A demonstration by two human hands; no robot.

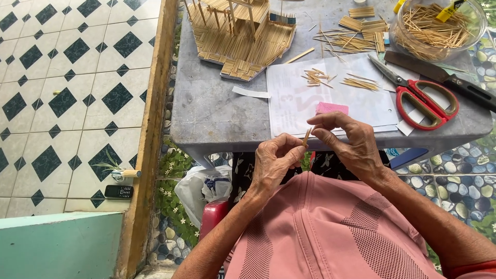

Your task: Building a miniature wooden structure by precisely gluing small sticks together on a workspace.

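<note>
Spreading across the top of the view, a grey, matte stone-like table (217,111) carries everything else. At its far edge stands a model house (240,36) built of thin pale wooden sticks, its base laid in woven bundles. White paper sheets (294,98) lie flat before it, with small loose heaps of toothpicks on them. A round clear plastic bowl (478,33) at the far right corner is filled with a tangle of toothpicks. Red-handled scissors (421,98) rest open beside a dark-handled knife (449,77). A small pink block (331,108) sits near the table's front edge. Just below that edge, over the lap, the left hand (274,163) and right hand (351,142) each pinch a single toothpick (307,137) between fingertips, holding it nearly upright.
</note>
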